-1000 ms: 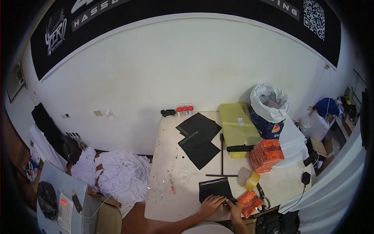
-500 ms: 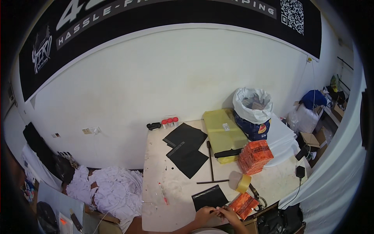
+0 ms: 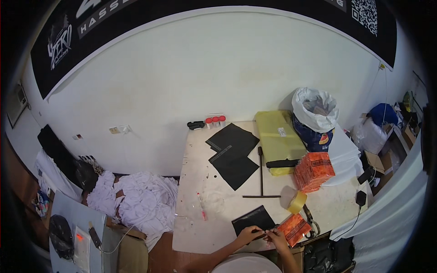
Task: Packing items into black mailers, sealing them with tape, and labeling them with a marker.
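Note:
My left hand [image 3: 249,235] and my right hand [image 3: 276,238] meet at the table's near edge, fingertips pinched close together. Whatever they grip is too small to make out. Just beyond my left hand lies a flat black plastic pouch [image 3: 253,219], partly covered by its fingers. A flat orange packet [image 3: 295,230] rests right beside my right hand. Scissors [image 3: 312,224] lie to the right of that packet, and a roll of yellowish tape [image 3: 297,203] stands behind it.
The white table [image 3: 200,236] also bears black sheets [image 3: 234,170], a T-shaped black rod [image 3: 261,177], a red-and-white pen [image 3: 201,207], red-capped bottles [image 3: 215,121], a yellow package [image 3: 275,136], a stack of orange packets [image 3: 313,172] and an open sack [image 3: 314,123]. White cloth [image 3: 145,200] is heaped left.
The whole view has tilted down and shifted left, so the table sits higher and farther right. My hands stay together at the near edge, with more of both forearms showing.

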{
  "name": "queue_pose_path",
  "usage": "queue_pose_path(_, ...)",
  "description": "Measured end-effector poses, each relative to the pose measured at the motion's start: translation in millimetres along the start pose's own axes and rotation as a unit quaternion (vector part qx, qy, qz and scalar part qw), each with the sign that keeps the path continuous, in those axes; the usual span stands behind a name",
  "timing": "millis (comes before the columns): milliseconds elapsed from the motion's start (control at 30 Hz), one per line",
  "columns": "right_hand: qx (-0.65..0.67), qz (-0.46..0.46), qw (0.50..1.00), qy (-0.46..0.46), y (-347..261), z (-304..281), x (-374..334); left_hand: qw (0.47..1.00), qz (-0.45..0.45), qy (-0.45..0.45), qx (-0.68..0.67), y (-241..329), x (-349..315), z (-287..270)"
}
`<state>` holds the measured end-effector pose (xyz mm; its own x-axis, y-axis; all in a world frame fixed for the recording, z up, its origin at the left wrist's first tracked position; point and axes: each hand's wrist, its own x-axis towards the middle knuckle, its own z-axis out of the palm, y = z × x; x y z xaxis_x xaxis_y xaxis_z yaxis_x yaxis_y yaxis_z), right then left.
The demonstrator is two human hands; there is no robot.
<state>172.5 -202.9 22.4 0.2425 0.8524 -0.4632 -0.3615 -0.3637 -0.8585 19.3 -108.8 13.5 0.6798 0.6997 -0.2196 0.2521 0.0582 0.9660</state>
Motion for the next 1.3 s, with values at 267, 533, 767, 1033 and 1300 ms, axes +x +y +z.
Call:
queue_pose_path(267, -0.155, -0.111, 0.971, 0.145, -21, 0, -20, 0.984, 0.082, 0.13, -0.091, 13, 3, -22)
queue_pose_path(533, -0.341, -0.268, 0.691, 0.578, 29, -61, -40, 0.981, 0.11, 0.133, 0.087, 65, -6, -27)
queue_pose_path(767, 0.065, -0.2, 0.901, 0.38, 67, -63, -53, 0.957, 0.11, 0.062, 0.263, 70, -2, -18)
queue_pose_path(1033, 0.33, -0.154, 0.914, 0.18, -35, -37, -115, 0.942, 0.147, 0.127, 0.273, 69, -1, -18)
queue_pose_path(1300, 0.247, 0.056, 0.967, 0.031, -23, -25, -79, 0.907, 0.183, 0.162, 0.342, 73, -9, -7)
